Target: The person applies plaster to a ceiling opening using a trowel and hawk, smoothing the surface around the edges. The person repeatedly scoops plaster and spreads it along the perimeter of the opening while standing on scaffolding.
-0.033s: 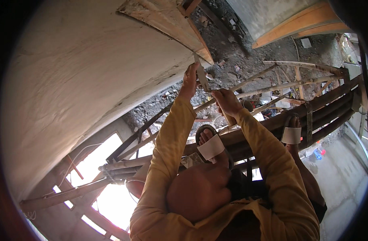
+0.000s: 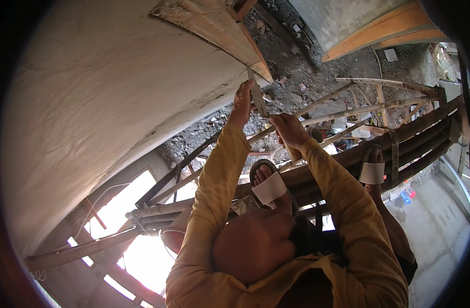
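Note:
Out in front of me, a flat, mortar-smeared trowel (image 2: 257, 96) meets the corner where the plastered wall (image 2: 106, 77) ends. My right hand (image 2: 290, 131) is closed round its handle, and a pale wooden end (image 2: 292, 153) shows below the fist. My left hand (image 2: 241, 104) grips the blade's left side, fingers closed against it. The blade's far tip touches or nearly touches the wall's lower edge, beside a wooden board (image 2: 258, 51). Part of the handle is hidden by my right hand.
My sandalled feet (image 2: 270, 187) stand on dark bamboo poles (image 2: 343, 160) of a scaffold. Thinner poles (image 2: 368, 108) cross beyond them. Rubble-strewn ground (image 2: 296, 82) lies far below. A concrete panel with a wooden edge (image 2: 384, 28) hangs at the upper right. Bright openings (image 2: 147, 262) show lower left.

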`<action>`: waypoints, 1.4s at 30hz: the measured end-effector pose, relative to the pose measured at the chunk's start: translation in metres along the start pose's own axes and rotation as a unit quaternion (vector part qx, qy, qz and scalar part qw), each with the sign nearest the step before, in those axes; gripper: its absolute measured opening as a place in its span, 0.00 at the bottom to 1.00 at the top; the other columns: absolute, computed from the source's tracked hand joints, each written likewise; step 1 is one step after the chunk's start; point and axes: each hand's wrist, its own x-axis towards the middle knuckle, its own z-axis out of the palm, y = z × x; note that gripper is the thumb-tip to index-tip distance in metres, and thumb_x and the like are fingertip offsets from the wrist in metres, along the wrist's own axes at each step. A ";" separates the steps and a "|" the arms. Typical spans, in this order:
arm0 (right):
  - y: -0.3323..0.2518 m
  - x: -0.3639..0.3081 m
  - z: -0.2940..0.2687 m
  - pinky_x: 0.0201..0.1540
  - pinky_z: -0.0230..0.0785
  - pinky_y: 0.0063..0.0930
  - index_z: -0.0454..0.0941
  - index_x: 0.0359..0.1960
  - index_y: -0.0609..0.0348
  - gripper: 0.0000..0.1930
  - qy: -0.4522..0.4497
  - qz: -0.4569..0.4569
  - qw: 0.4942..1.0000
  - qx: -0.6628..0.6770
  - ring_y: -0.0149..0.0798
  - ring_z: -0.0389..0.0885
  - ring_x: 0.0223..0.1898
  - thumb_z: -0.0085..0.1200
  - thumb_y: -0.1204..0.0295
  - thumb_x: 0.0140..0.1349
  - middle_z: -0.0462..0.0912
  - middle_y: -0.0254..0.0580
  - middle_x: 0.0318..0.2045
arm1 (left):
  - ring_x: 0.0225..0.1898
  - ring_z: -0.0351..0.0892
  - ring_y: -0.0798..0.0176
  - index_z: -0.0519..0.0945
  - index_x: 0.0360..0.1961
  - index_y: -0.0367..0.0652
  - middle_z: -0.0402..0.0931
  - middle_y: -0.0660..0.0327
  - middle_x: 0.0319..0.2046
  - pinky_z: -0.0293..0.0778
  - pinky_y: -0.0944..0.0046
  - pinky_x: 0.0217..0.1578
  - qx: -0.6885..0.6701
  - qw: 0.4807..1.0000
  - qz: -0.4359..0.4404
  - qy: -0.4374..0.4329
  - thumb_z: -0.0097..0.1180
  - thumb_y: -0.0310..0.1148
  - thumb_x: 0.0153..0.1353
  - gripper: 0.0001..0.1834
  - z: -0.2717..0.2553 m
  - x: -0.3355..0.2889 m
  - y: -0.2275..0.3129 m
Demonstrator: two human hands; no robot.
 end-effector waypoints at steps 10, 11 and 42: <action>0.001 -0.004 0.002 0.15 0.66 0.25 0.73 0.31 0.60 0.18 0.004 -0.006 1.000 0.000 0.27 0.71 0.14 0.47 0.56 0.67 0.71 0.33 0.18 | 0.40 0.78 0.63 0.73 0.50 0.46 0.73 0.63 0.39 0.71 0.57 0.34 0.020 0.999 0.042 -0.003 0.50 0.54 0.59 0.26 0.004 -0.009 0.007; -0.001 -0.006 0.002 0.16 0.66 0.25 0.73 0.31 0.60 0.18 0.003 -0.009 1.000 0.001 0.27 0.71 0.14 0.47 0.56 0.67 0.71 0.33 0.18 | 0.40 0.78 0.63 0.73 0.50 0.46 0.73 0.63 0.39 0.71 0.58 0.35 0.023 0.999 0.041 0.002 0.50 0.54 0.59 0.26 0.004 -0.009 0.007; -0.004 -0.028 0.010 0.19 0.68 0.27 0.75 0.35 0.64 0.23 0.000 -0.032 0.999 0.025 0.29 0.74 0.15 0.49 0.52 0.65 0.74 0.37 0.18 | 0.42 0.76 0.59 0.69 0.54 0.40 0.72 0.56 0.44 0.75 0.59 0.37 0.003 0.997 0.078 -0.001 0.53 0.49 0.61 0.27 0.010 -0.034 0.026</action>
